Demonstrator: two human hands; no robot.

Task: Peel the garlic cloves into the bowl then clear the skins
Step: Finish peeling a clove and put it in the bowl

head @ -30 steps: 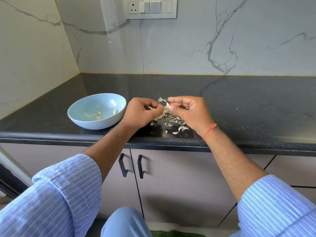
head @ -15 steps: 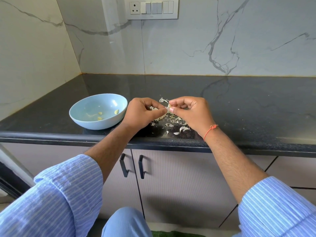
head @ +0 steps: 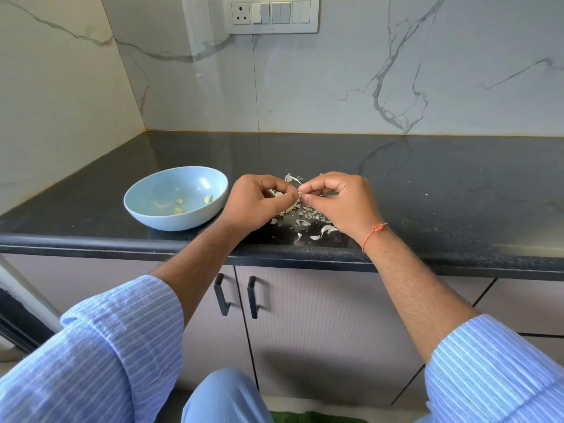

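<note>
A light blue bowl (head: 143,209) sits on the black counter at the left, with three peeled cloves (head: 178,202) inside. To its right my left hand (head: 256,204) and my right hand (head: 338,203) meet above a heap of white garlic skins (head: 305,215). Both hands pinch one small garlic clove (head: 300,194) between thumbs and fingertips; most of the clove is hidden by the fingers. More loose skins (head: 328,229) lie near the counter's front edge, under my right wrist.
The black counter (head: 427,184) runs to the marble back wall and the left wall. A switch panel with a socket (head: 271,13) is on the wall. Cabinet doors with two black handles (head: 236,297) are below the counter edge.
Both hands stay together over the skin heap, still working the same clove; the fingertips have shifted slightly against each other. The bowl has not moved.
</note>
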